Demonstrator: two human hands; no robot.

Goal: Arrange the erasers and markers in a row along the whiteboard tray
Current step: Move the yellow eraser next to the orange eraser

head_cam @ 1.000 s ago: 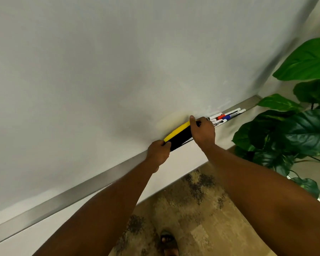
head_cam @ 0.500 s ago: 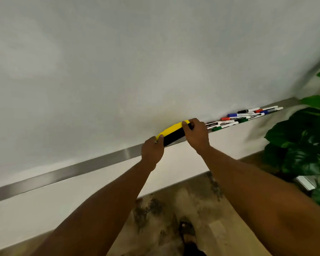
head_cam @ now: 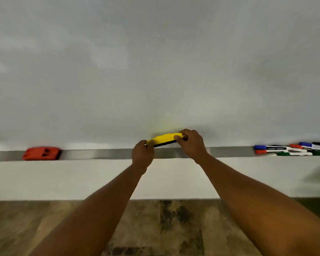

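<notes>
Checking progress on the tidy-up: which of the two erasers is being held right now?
The yellow eraser, gripped at its ends by the left hand and right hand; the red eraser lies untouched.

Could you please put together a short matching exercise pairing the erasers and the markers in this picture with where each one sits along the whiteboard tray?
Things:
1. yellow eraser
2. red eraser
3. markers

Places:
A. lying on the tray, far left
B. piled on the tray, far right
C. held at both ends by the left hand and right hand, middle

Pairs: 1-C, 2-A, 3-B
</notes>
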